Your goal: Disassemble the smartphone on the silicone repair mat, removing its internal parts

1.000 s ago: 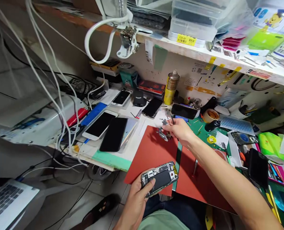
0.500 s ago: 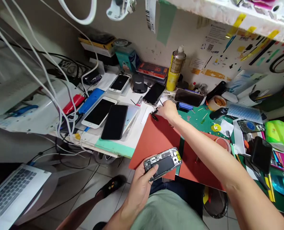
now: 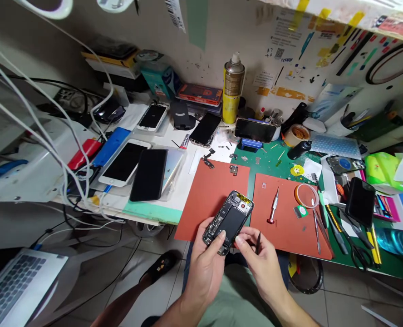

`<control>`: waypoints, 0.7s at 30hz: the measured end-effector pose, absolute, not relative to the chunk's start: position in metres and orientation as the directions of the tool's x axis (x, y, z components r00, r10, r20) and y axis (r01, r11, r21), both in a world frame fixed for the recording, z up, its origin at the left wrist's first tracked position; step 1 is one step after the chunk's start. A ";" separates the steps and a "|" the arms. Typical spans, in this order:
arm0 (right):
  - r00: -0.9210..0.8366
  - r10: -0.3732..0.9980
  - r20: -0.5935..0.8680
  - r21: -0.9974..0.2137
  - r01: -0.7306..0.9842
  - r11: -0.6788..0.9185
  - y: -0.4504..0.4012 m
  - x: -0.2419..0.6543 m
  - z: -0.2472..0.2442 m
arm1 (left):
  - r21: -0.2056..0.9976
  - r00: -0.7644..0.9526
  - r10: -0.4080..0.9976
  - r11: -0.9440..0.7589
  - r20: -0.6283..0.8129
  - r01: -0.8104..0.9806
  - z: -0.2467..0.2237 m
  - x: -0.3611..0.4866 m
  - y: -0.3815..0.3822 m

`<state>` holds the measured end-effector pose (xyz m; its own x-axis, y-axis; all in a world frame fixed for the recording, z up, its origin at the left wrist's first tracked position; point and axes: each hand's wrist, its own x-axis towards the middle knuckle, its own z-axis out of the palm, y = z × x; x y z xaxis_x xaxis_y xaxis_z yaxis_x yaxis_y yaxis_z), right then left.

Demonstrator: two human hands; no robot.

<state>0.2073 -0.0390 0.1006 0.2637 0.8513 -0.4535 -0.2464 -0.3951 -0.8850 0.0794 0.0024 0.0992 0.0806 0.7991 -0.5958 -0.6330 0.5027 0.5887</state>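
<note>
My left hand grips an opened phone with its insides bare: a black battery, circuit parts and a camera by the yellow-marked top end. The thumb presses on the battery. At the phone's lower right edge is my right hand, its thumb and finger close against the frame. A slim dark tool sticks up between the fingers of that hand; its kind is mostly hidden. Small removed phone parts lie on the red mat beyond the phone. A screwdriver rests on the mat's right half.
Several phones, one a black phone, lie on the left of the bench. A yellow spray can stands at the wall. To the right are a tape roll, scissors and hand tools. White cables hang at left.
My right hand has come back from the loose parts at the mat's far edge to the phone's side. My left hand has turned the phone more upright. The view has shifted right.
</note>
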 end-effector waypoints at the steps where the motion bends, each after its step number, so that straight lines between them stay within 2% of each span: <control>1: 0.251 0.860 -0.445 -0.882 -0.286 -0.374 -0.037 0.202 0.096 | 0.587 0.080 0.802 0.497 -0.592 -0.639 0.099 0.084 -0.001; 5: 0.205 0.878 -0.432 -0.866 -0.368 -0.340 -0.029 0.208 0.091 | 0.626 0.085 0.815 0.503 -0.573 -0.596 0.093 0.094 -0.016; 9: 0.149 0.877 -0.458 -0.865 -0.305 -0.400 -0.027 0.237 0.091 | 0.744 0.125 0.843 0.523 -0.523 -0.416 0.082 0.079 -0.016; 11: 0.134 0.876 -0.463 -0.876 -0.217 -0.430 -0.023 0.250 0.091 | 0.883 0.139 0.910 0.414 -0.391 -0.222 0.077 0.064 -0.008; 13: 0.145 0.873 -0.465 -0.884 -0.117 -0.452 -0.016 0.258 0.093 | 0.991 0.197 0.971 0.125 -0.133 0.054 0.074 0.049 0.003; 15: 0.177 0.870 -0.459 -0.884 0.000 -0.467 -0.008 0.260 0.095 | 0.924 0.310 0.940 -0.240 0.144 0.298 0.073 0.039 0.016; 17: 0.210 0.874 -0.438 -0.879 0.105 -0.466 0.000 0.259 0.096 | 0.766 0.432 0.849 -0.487 0.303 0.419 0.073 0.034 0.028; 21: 0.244 0.877 -0.415 -0.859 0.213 -0.466 0.008 0.255 0.096 | 0.598 0.596 0.720 -0.665 0.355 0.447 0.073 0.037 0.045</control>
<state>0.2549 0.0083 0.0963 0.2439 0.8766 -0.4148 0.2135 -0.4657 -0.8588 0.0373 0.0446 0.0726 0.5959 0.7202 0.3552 0.4471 -0.6650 0.5983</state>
